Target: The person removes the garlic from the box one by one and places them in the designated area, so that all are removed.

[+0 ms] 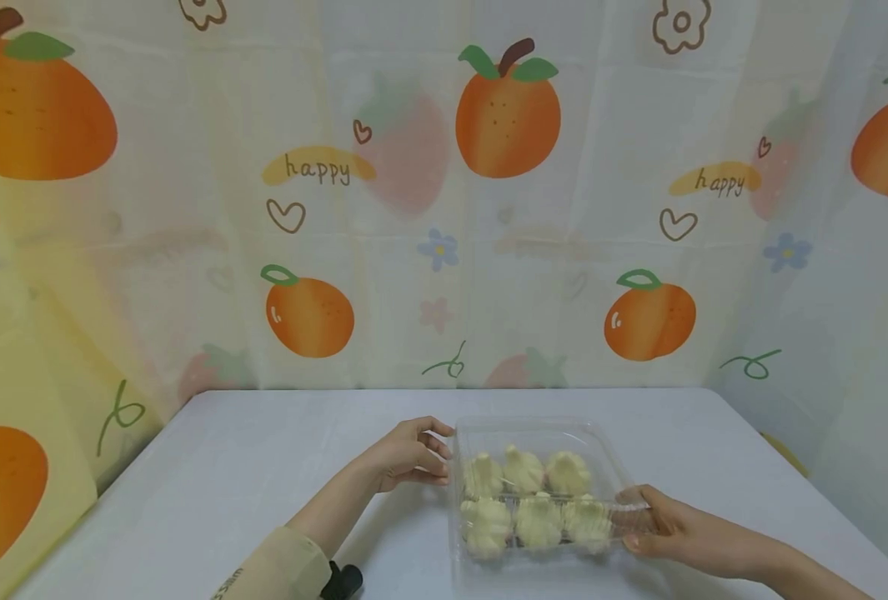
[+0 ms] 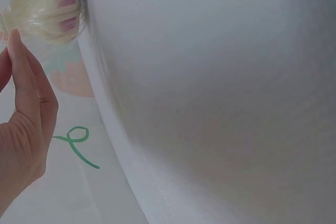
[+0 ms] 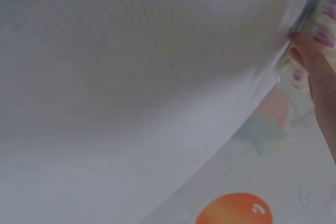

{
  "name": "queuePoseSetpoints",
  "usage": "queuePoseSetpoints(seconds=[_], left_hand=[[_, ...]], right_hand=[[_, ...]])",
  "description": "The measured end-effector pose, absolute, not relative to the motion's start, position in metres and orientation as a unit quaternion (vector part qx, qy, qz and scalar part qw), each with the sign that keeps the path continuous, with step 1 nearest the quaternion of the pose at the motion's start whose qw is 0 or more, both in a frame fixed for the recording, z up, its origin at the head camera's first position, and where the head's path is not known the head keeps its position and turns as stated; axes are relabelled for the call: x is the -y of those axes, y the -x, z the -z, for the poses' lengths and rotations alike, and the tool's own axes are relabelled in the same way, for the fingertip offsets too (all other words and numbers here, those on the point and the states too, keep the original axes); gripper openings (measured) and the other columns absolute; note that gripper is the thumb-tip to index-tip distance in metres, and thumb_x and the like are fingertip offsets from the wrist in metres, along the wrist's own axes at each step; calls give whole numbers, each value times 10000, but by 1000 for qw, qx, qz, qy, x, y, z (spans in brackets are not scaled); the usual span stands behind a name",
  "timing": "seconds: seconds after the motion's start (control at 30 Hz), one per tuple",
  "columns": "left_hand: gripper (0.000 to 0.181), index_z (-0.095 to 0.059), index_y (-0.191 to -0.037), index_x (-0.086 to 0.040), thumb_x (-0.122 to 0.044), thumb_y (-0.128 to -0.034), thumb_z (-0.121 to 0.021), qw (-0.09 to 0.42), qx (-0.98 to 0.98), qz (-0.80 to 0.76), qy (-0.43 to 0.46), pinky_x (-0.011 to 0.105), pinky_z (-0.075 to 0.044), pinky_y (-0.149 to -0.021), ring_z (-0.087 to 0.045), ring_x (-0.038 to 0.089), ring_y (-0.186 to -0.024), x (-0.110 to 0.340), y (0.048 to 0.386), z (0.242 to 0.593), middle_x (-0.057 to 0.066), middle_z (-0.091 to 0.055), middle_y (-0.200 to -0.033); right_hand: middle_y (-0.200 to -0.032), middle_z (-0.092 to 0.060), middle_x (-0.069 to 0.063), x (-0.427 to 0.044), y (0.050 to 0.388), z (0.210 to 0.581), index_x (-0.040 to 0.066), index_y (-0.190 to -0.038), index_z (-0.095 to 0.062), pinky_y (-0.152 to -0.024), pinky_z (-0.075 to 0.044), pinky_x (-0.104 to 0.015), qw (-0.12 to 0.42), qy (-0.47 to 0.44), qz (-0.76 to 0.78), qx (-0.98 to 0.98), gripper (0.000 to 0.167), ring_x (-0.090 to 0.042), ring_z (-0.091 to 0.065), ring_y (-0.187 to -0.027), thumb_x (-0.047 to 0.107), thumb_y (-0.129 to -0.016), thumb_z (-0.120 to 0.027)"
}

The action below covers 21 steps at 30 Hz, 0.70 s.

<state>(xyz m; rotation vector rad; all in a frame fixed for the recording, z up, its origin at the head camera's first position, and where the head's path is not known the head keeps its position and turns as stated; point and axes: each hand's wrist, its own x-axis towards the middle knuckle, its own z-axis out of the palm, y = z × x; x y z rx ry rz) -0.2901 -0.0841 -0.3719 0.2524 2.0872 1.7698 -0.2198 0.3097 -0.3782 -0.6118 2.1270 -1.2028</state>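
Note:
A clear plastic box [image 1: 537, 433] stands on the table, holding several cream-coloured garlic bulbs [image 1: 539, 521] in two rows. Purple marks show low on the garlic bulbs [image 2: 50, 11] in the left wrist view. My right hand [image 1: 669, 527] grips the box's right side, thumb toward the front and fingers behind the edge. At the left side, my left hand [image 1: 413, 454] has its loosely bent fingertips against or very close to the plastic edge. In the right wrist view only part of my right hand [image 3: 317, 72] shows. Glare hides whether the lid is fastened.
A white table [image 1: 278, 433] spreads under the box to both sides. Behind it hangs a pale curtain [image 1: 398, 317] printed with oranges and strawberries. A black device [image 1: 342, 581] sits at the left wrist beside a beige sleeve [image 1: 282, 567].

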Motion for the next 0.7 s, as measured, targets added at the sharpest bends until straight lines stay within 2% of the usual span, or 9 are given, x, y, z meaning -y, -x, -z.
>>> queuePoseSetpoints(seconds=[0.13,0.27,0.47,0.6,0.7], left_hand=[[537,-510,-1314,19,147,-811,-647,196,-744,-632,-92,316,-660,-754,-651,159,-732,84,290,371,94,-586,-972],[539,-507,-1316,22,151,-811,-644,196,-743,-633,-95,318,-660,-759,-650,158,-728,84,289,372,87,-584,-966],[541,-506,-1313,24,153,-807,-645,195,-742,-634,-96,318,-660,-756,-647,161,-728,84,290,372,94,-582,-971],[536,-512,-1308,23,152,-805,-646,194,-744,-632,-94,318,-661,-751,-645,163,-728,83,290,372,112,-586,-983],[534,-516,-1304,26,155,-802,-646,192,-746,-631,-93,322,-661,-747,-641,164,-725,83,290,372,118,-588,-983]], right_hand=[[-1504,-353,-384,-309,217,379,-52,-1450,-238,-1028,-485,-634,299,228,440,-815,547,-519,-433,-1349,288,-1064,-422],[-1515,-311,-402,-309,215,380,-32,-1439,-246,-1030,-528,-515,302,231,441,-813,506,-536,-394,-1367,285,-1072,-393],[-1543,-214,-413,-308,211,379,-17,-1409,-245,-1063,-534,-446,321,218,459,-799,470,-526,-347,-1400,303,-1082,-353],[-1527,-248,-394,-307,209,378,-12,-1384,-275,-1060,-544,-423,321,205,456,-804,462,-495,-367,-1398,327,-1080,-352],[-1497,-312,-321,-306,207,378,6,-1353,-291,-1066,-537,-448,326,192,458,-805,440,-440,-393,-1398,345,-1079,-349]])
